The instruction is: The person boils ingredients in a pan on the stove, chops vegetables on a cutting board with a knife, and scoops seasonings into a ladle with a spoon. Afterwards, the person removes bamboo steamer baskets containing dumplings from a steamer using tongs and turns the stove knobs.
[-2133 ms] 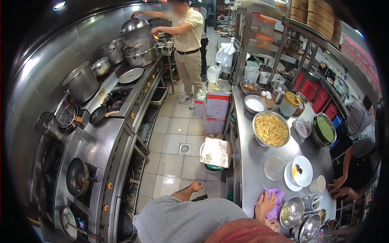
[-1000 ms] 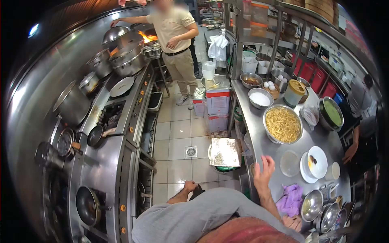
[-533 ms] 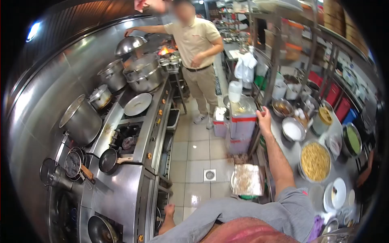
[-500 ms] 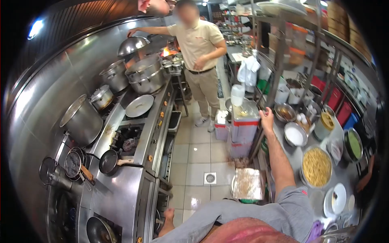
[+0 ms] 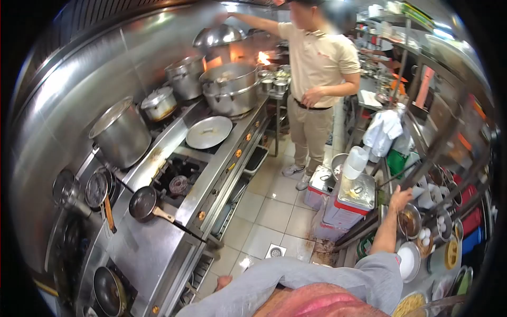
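My right hand stretches forward on the right with its fingers apart. It is beside the metal shelf frame and close to a steel bowl of brown liquid; I see nothing held in it. Just below that hand, a white-filled bowl and some eggs sit on the counter. My left hand shows only in part, low at my side near the stove front, and its fingers are hidden. To its left, a small frying pan with a wooden handle rests by a burner.
A co-worker stands in the aisle, one arm raised toward a domed lid above a large pot. Flames burn behind. Several pots line the stove. Red-rimmed bins stand on the right of the tiled floor.
My view has turned left and come closer to the co-worker and stove. My right arm stays stretched out, now lower in view. The co-worker still has an arm out at the lid.
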Motion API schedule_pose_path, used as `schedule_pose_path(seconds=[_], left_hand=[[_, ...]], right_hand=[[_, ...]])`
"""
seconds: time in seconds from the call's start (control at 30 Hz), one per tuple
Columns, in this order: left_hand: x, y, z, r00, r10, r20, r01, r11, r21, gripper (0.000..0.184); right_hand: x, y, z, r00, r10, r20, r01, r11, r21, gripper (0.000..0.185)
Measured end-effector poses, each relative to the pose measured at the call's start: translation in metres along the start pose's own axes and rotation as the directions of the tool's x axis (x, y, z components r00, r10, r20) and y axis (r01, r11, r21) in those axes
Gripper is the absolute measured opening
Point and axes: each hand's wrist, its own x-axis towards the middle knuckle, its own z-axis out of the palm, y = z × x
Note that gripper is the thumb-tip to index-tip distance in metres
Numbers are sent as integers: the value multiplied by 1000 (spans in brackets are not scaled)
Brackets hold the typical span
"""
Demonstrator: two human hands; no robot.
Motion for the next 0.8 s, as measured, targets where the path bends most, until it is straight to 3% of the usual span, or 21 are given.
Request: schedule_pose_path(seconds=[0.03, 0.1, 0.17, 0.23, 0.3, 0.4, 0.47, 0.5, 0.57, 0.6, 0.67, 0.8], left_hand=[[18, 11, -11, 998, 48, -46, -46, 997, 61, 47], [48, 31, -46, 995, 23, -102, -31, 997, -74, 45], [72, 65, -88, 977, -89, -195, 6, 921, -388, 44], [102, 88, -113, 976, -140, -168, 43, 878, -477, 46], [130, 103, -134, 984, -76, -161, -4, 895, -446, 47], [151, 129, -158, 984, -72, -160, -9, 892, -453, 49], [154, 146, -160, 987, -87, -132, 15, 884, -467, 50], [157, 152, -162, 990, -93, -109, 31, 880, -474, 50], [171, 152, -143, 995, -75, -65, 35, 880, -473, 50], [173, 152, -133, 998, -57, -22, 40, 884, -466, 49], [170, 159, -128, 999, -35, 10, 36, 885, -465, 50], [179, 176, -141, 999, -17, 29, 28, 889, -457, 51]], right_hand=[[-1, 4, 7, 1000, -8, -14, 7, 1000, -12, 54], [-1, 6, 19, 997, -68, -27, 66, 997, -50, 46], [8, 11, 36, 998, -45, -50, 41, 996, -76, 46], [5, 2, 30, 996, 65, -53, -65, 998, 10, 43], [9, 6, 39, 992, 55, -111, -42, 992, 118, 41], [10, 10, 44, 999, 33, 29, -39, 972, 234, 37], [9, 20, 64, 966, -234, 111, 124, 794, 595, 24], [6, 20, 68, 965, -239, 111, 128, 793, 596, 24], [-33, -19, 28, 915, -115, 388, -292, 477, 829, 12], [-42, -28, 17, 913, -118, 390, -291, 481, 827, 12], [-53, -43, 3, 906, 61, 420, -407, 400, 821, 10], [-45, -87, -31, 918, 273, 287, -394, 543, 742, 14]])
